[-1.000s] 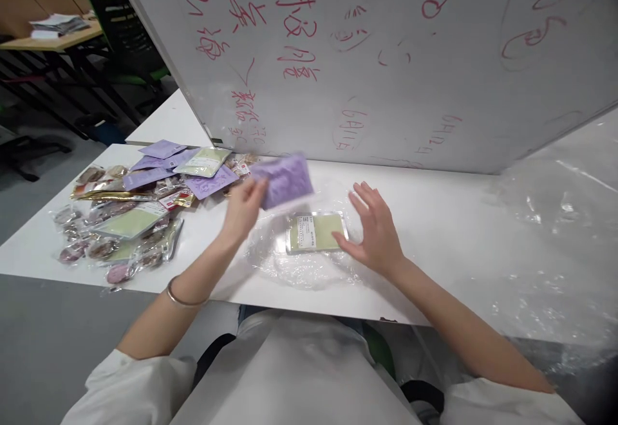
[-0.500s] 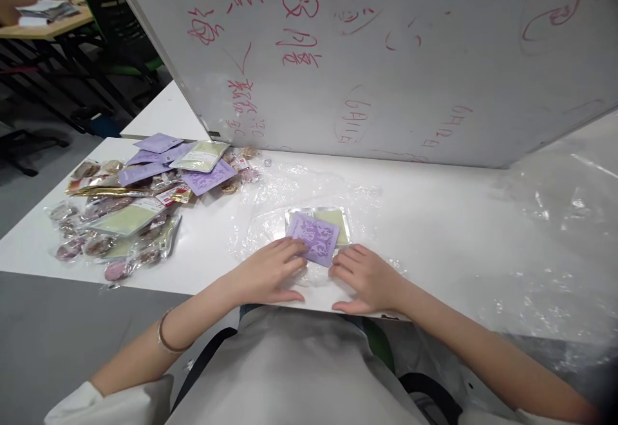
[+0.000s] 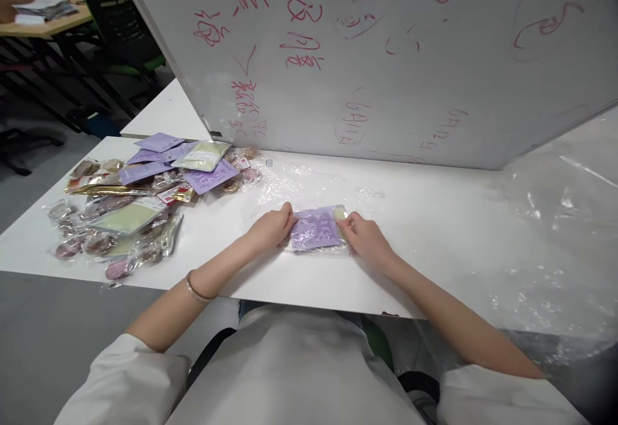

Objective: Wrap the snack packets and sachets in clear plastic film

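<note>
A purple sachet (image 3: 315, 229) lies on a pale green packet (image 3: 340, 213), of which only the right and upper edges show. Clear plastic wrap (image 3: 299, 177) runs beneath both, and its near part is folded up over them. At the left end of the bundle, my left hand (image 3: 274, 228) has its fingers closed in a pinch on the wrap. My right hand (image 3: 367, 239) pinches the wrap at the right end, close to the green packet's corner. Both fingertips are partly hidden by the glossy film.
On the table's left is a heap of purple sachets (image 3: 159, 142), green packets (image 3: 126, 216) and small clear-bagged pieces (image 3: 118, 268). A whiteboard (image 3: 410, 103) with red writing stands along the back edge. More clear plastic (image 3: 535, 296) spreads at the right.
Both hands have moved away from the table's front edge, lifting the wrap's near part over the sachets. The purple sachet now lies straighter, under the film.
</note>
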{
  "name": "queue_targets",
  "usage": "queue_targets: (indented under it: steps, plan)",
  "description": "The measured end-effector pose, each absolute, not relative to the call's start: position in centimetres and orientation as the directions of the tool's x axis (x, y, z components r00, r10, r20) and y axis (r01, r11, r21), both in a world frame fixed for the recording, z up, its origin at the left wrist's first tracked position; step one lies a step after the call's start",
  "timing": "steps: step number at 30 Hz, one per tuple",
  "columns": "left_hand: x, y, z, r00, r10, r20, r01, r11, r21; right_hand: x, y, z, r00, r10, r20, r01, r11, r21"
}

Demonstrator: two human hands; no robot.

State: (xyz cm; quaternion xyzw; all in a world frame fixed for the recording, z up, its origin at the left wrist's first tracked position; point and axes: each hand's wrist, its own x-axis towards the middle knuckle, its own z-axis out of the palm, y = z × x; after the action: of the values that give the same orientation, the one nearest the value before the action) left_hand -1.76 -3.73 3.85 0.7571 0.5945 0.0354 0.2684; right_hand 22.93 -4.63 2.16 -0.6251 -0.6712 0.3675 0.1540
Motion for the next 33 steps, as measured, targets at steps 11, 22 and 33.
queue_targets:
  steps: [11, 22, 33]
  plan:
    - [-2.0, -5.1, 1.5, 0.319, 0.939, 0.129, 0.94, -0.331, 0.085, 26.7, -2.4, 4.0, -0.217, 0.976, 0.021, 0.94, 0.214, -0.265]
    - [-0.9, -5.6, 1.9, 0.653, 0.757, -0.014, 0.742, -0.636, 0.213, 26.3, -4.6, -1.1, -0.769, 0.576, 0.277, 0.58, 0.811, -0.075]
    - [-3.5, -2.4, 3.9, 0.488, 0.834, -0.258, 0.612, -0.116, 0.782, 25.2, -2.3, 0.9, -0.355, 0.934, 0.049, 0.891, 0.353, -0.287]
